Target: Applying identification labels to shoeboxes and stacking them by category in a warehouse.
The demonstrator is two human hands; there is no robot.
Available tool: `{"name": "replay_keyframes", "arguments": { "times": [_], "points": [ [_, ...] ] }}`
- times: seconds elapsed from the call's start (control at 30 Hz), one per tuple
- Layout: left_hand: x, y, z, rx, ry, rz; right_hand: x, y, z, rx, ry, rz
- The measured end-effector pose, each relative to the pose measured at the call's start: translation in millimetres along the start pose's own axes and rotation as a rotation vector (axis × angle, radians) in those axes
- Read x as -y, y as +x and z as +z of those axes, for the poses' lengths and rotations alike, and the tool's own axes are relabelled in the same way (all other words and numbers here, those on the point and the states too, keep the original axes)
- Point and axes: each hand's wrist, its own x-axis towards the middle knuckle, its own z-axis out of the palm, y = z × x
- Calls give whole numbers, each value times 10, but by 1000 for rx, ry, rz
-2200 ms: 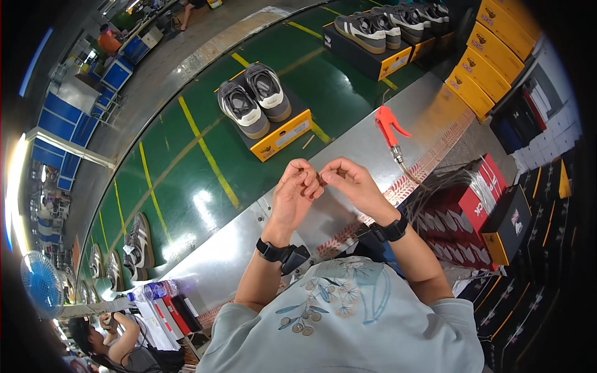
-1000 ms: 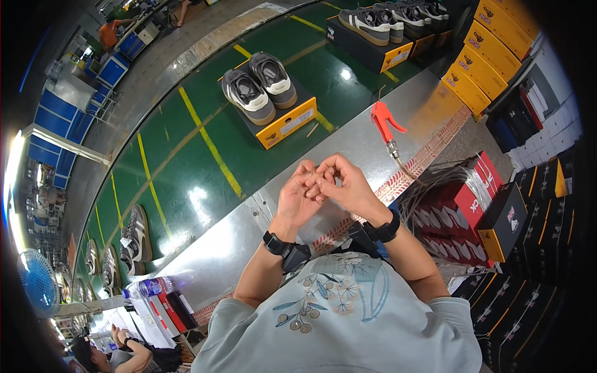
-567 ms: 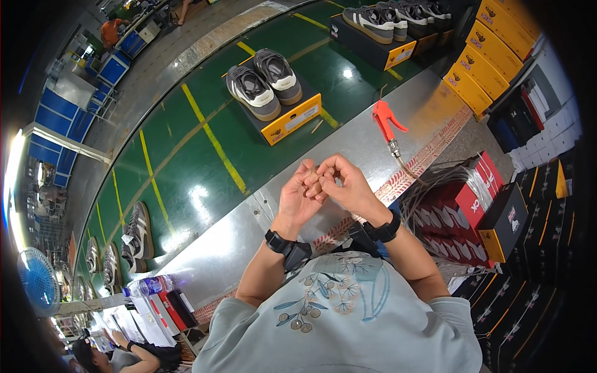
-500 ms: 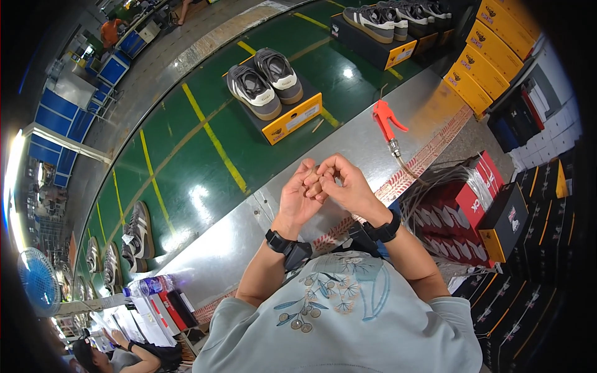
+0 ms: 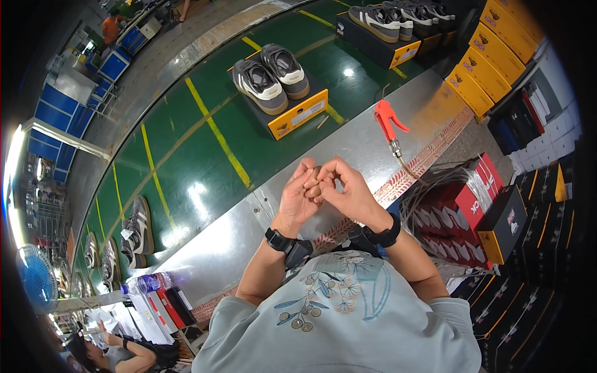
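Observation:
My left hand (image 5: 297, 198) and my right hand (image 5: 350, 195) meet in front of my body, above the metal edge of the green belt. Their fingertips touch, with the fingers curled and pinched together. Whatever lies between them, if anything, is too small or hidden to make out. Beyond the hands, a pair of grey shoes (image 5: 273, 87) with white heel parts and gum soles rests on a dark shoe box (image 5: 301, 115) with a yellow end. A red air blow gun (image 5: 388, 121) lies to the right of my right hand on the metal ledge (image 5: 348, 133).
More shoes (image 5: 140, 227) lie on the green belt (image 5: 177, 146) at left; others (image 5: 379, 23) top boxes at far right. Yellow-ended boxes (image 5: 491, 53) are stacked at right, near a red carton (image 5: 476, 186). A bottle (image 5: 149, 283) and a blue fan (image 5: 37, 280) stand left, near another person (image 5: 127, 357).
The shoe pair and its box have shifted slightly away and to the right with the belt. My hands stay together with only small finger movement. The person at lower left has moved a hand.

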Motion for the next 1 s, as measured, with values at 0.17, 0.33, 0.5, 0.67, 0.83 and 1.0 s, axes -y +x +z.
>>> {"name": "replay_keyframes", "arguments": {
  "times": [0.17,0.33,0.5,0.67,0.83,1.0],
  "points": [
    [-16,-20,75,63,136,15,3,-42,3,-5,54,11],
    [-25,-22,102,62,303,25,28,-69,-42,-4,36,-10],
    [-3,-10,210,107,434,49,22,-92,-92,10,51,-33],
    [3,-7,176,117,575,91,56,-101,-110,17,54,-35],
    [13,-7,259,103,745,122,74,-94,-93,-35,-58,-18],
    [9,-21,284,113,778,122,61,-97,-106,-30,-41,-8]
  ]
}}
